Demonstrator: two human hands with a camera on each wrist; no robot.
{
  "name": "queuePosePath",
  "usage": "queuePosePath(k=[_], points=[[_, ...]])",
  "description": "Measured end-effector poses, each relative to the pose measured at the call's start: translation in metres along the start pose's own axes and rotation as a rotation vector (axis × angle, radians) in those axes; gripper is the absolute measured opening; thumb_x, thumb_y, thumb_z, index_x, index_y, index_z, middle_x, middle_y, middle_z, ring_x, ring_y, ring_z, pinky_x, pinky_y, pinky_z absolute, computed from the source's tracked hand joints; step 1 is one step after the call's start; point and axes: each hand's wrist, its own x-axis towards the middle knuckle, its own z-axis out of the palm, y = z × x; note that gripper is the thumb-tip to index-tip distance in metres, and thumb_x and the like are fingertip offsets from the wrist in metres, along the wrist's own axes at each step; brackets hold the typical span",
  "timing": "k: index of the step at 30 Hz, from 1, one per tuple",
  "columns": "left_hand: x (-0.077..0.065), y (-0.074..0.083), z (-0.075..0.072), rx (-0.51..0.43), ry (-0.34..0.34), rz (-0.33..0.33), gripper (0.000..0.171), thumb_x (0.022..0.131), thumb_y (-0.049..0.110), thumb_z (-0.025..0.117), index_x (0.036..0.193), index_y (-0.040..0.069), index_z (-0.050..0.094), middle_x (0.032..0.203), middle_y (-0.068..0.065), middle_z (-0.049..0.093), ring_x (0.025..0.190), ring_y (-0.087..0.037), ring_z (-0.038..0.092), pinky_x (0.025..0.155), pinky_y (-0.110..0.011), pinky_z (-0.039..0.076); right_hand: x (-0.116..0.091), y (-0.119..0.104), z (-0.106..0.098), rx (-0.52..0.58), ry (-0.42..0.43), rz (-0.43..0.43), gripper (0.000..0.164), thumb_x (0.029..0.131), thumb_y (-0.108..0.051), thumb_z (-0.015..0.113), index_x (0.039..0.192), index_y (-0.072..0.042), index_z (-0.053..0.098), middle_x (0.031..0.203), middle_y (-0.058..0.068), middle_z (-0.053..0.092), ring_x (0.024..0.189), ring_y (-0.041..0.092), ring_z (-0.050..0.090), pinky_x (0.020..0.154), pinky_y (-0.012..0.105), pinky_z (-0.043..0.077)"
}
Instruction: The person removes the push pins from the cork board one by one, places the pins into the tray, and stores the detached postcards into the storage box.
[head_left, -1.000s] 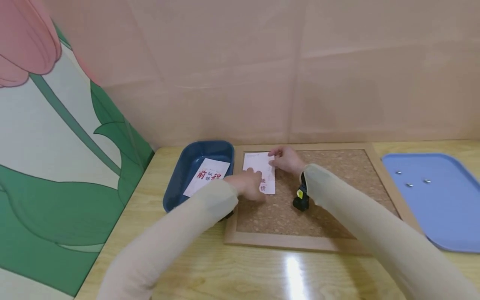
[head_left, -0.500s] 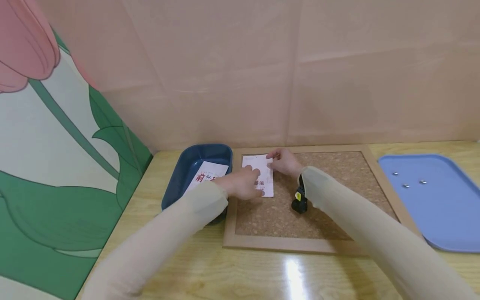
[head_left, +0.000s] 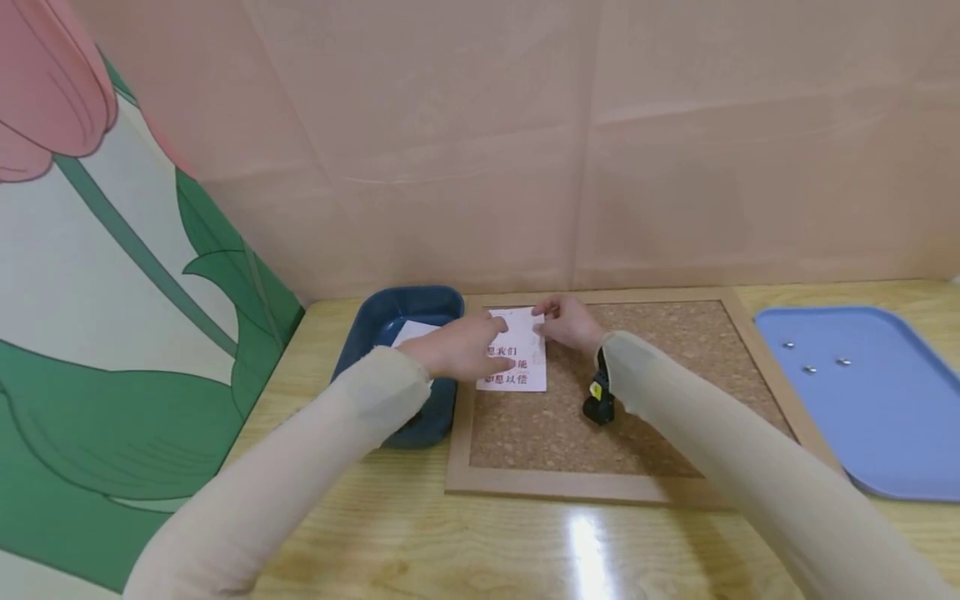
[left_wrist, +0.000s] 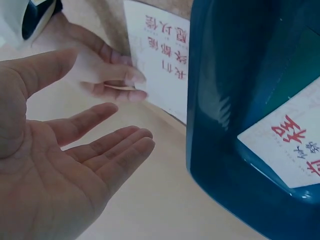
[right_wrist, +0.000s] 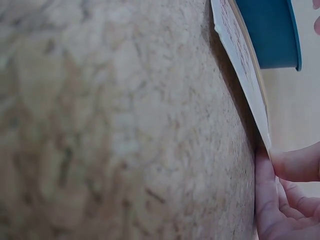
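Observation:
A white paper card (head_left: pixel 525 337) with red printed characters lies at the upper left of the framed cork board (head_left: pixel 585 442). My right hand (head_left: pixel 570 323) pinches the card's right edge near its top corner; in the right wrist view the thumb (right_wrist: pixel 297 162) is on the printed face and fingers are under it. My left hand (head_left: pixel 463 346) is over the card's left side in the head view, partly covering it. The left wrist view shows this hand (left_wrist: pixel 75 155) with fingers extended, apart from the card and holding nothing.
A dark blue bin (head_left: pixel 427 425) stands left of the board, with another printed card (left_wrist: pixel 290 135) inside. To the right, a light blue tray (head_left: pixel 892 433) carries several small metal pieces (head_left: pixel 843 362). A pink-beige backdrop (head_left: pixel 450 167) rises behind the table (head_left: pixel 390 533).
My left hand has drawn back leftward off the card, uncovering more of its red print. My right hand keeps its pinch at the card's upper right edge.

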Motion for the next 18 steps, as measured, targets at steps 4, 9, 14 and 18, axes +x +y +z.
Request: queuePosePath(k=[4, 9, 14, 18], points=[[-0.002, -0.002, -0.002, 0.013, 0.008, 0.004, 0.058, 0.097, 0.032, 0.056, 0.143, 0.0, 0.04, 0.143, -0.018, 0.045, 0.128, -0.027, 0.048, 0.107, -0.037, 0.038, 0.001, 0.001, -0.001, -0.009, 0.003, -0.014, 0.03, 0.089, -0.008, 0.061, 0.117, 0.004, 0.058, 0.087, 0.005, 0.047, 0.077, 0.016, 0.047, 0.063, 0.021, 0.04], [-0.003, -0.006, -0.005, 0.015, 0.02, 0.004, 0.059, 0.096, 0.031, 0.056, 0.142, -0.002, 0.041, 0.145, -0.019, 0.042, 0.134, -0.029, 0.042, 0.111, -0.039, 0.034, 0.001, 0.002, -0.001, -0.022, 0.007, -0.017, 0.031, 0.089, -0.009, 0.061, 0.118, 0.003, 0.058, 0.089, 0.006, 0.048, 0.079, 0.017, 0.048, 0.064, 0.022, 0.04], [-0.007, -0.013, -0.007, 0.025, 0.028, 0.032, 0.057, 0.096, 0.03, 0.056, 0.139, -0.004, 0.044, 0.144, -0.019, 0.043, 0.136, -0.03, 0.039, 0.112, -0.039, 0.032, 0.002, 0.003, 0.0, -0.025, 0.001, -0.009, 0.031, 0.09, -0.01, 0.061, 0.118, 0.002, 0.058, 0.092, 0.007, 0.049, 0.082, 0.018, 0.048, 0.066, 0.023, 0.041], [-0.014, -0.02, -0.01, 0.02, 0.025, 0.036, 0.055, 0.097, 0.03, 0.055, 0.139, -0.004, 0.045, 0.143, -0.02, 0.044, 0.135, -0.031, 0.039, 0.111, -0.04, 0.033, 0.001, 0.002, 0.0, -0.028, -0.001, 0.007, 0.031, 0.09, -0.01, 0.061, 0.119, 0.001, 0.058, 0.097, 0.01, 0.05, 0.087, 0.02, 0.048, 0.069, 0.025, 0.041]])
